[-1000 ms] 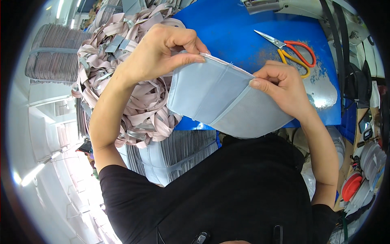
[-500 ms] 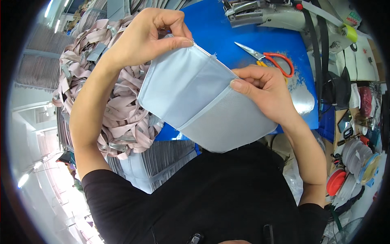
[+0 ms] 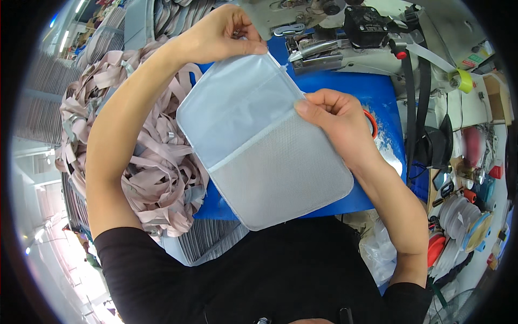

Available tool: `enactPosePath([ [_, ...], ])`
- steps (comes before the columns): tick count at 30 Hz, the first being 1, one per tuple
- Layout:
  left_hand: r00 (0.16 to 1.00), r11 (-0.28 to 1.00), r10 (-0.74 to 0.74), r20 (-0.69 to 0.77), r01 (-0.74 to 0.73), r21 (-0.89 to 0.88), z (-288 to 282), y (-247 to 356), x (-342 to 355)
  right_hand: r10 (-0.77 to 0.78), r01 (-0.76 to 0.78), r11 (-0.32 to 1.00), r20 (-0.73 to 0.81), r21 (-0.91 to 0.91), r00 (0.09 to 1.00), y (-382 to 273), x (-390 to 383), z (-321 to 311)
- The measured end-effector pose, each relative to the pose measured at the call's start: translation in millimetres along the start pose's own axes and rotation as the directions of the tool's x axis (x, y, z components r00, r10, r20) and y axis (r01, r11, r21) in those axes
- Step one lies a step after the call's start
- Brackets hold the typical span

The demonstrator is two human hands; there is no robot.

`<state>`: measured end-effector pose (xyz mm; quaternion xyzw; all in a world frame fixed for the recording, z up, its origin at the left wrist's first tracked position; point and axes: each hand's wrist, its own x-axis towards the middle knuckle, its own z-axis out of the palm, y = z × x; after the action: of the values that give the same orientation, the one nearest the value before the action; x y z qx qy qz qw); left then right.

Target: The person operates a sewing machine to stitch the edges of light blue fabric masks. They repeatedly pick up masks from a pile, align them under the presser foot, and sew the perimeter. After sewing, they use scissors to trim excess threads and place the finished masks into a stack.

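A pale blue-grey fabric panel with a mesh pocket (image 3: 286,167) is spread flat between my hands, its corners rounded. My left hand (image 3: 229,35) pinches the top corner between thumb and bent fingers. On the right edge, where the pocket's band meets the border, my right hand (image 3: 334,116) pinches with thumb and forefinger. A short loose thread tuft stands on the edge between the two hands. Behind my right hand shows a red handle of the scissors (image 3: 371,124); the rest of them is hidden.
Under the panel lies a blue work surface (image 3: 372,89). A sewing machine (image 3: 345,43) stands at its far side. Pink-grey straps (image 3: 162,183) are heaped at left, with stacked grey panels (image 3: 213,237) below. Thread spools (image 3: 467,221) sit at far right.
The panel has been flattened toward me, so more of its mesh pocket shows. Both hands have shifted slightly, keeping their pinches. The scissors are now mostly covered.
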<state>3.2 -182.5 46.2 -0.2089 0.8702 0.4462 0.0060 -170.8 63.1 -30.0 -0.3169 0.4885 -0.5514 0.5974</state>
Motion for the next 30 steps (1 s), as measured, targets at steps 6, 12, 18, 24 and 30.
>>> enactPosePath([
  [6,0.972,0.944,0.217,-0.093,-0.184,0.272,-7,-9,17,0.008,-0.005,0.999,-0.07,0.042,0.998,-3,15,1],
  [12,0.957,0.907,0.286,-0.056,-0.251,0.338,-16,-15,28,-0.002,0.007,0.998,-0.087,0.058,0.996,-2,22,0],
  [18,0.948,0.889,0.314,-0.041,-0.279,0.362,-20,-12,42,-0.017,0.032,0.991,-0.108,0.132,0.994,1,31,0],
  [24,0.941,0.871,0.337,-0.023,-0.303,0.387,-24,-6,61,-0.047,0.073,0.991,-0.216,0.113,0.975,-8,38,7],
  [30,0.919,0.841,0.386,-0.075,-0.317,0.439,-18,-9,62,0.003,0.045,0.97,-0.2,0.239,0.98,-1,34,16],
])
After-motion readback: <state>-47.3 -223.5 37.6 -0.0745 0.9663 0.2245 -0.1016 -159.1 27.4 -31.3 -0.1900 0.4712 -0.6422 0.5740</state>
